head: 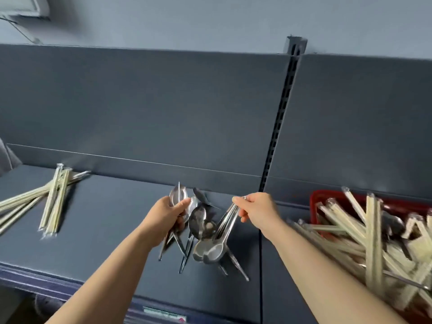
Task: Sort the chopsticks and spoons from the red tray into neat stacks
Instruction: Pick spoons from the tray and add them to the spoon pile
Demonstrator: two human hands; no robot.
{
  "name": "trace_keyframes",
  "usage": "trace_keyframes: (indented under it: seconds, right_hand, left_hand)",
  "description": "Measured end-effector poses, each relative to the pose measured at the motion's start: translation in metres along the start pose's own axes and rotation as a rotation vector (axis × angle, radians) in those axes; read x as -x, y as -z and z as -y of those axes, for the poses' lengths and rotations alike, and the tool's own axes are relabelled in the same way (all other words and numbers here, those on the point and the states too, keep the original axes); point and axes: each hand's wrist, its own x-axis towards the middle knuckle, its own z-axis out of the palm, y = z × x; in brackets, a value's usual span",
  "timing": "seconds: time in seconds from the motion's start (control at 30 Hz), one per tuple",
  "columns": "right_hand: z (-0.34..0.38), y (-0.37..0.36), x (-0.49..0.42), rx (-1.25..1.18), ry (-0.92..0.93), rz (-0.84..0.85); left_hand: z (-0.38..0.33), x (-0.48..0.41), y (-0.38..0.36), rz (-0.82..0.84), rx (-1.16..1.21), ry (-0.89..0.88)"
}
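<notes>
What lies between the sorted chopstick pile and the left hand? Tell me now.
Nothing: in the head view, only bare dark shelf separates the chopstick pile from the left hand, which grips spoons.

**Sorting at the grey shelf [105,218]**

My left hand [171,212] grips a fan of spoons [178,195], some bowls pointing up. My right hand [258,210] pinches a second bunch of spoons [224,225] by the handle ends, bowls hanging down. A chopstick stack [56,202] lies far left, and the red tray [327,197] on the right brims with loose chopsticks [371,232].

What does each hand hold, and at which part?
The left hand grips spoons just below their bowls. The right hand pinches other spoons by the handle ends, bowls hanging down.
</notes>
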Motion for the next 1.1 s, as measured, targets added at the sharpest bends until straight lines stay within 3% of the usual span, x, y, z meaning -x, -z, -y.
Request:
trace_keyframes:
  seconds: [0.23,0.43,0.63,0.9,1.1]
  right_hand:
    - [-0.023,-0.041,-0.016,0.059,-0.164,-0.077]
    - [-0.04,-0.054,-0.026,0.034,-0.236,-0.176]
    - [-0.042,-0.056,-0.017,0.135,-0.154,-0.232]
    - [-0.024,-0.038,0.018,0.557,0.038,-0.244]
    - [0.003,-0.016,0.057,0.562,0.178,-0.237]
  left_hand:
    - [0.025,-0.035,0.013,0.136,-0.176,0.019]
    - [0.042,-0.048,0.009,0.08,-0.34,-0.072]
    - [0.05,-0.051,0.013,0.025,-0.366,-0.122]
    - [0.04,-0.046,0.014,0.036,-0.531,-0.17]
    - [0.002,-0.022,-0.003,0.024,-0.599,-0.385]
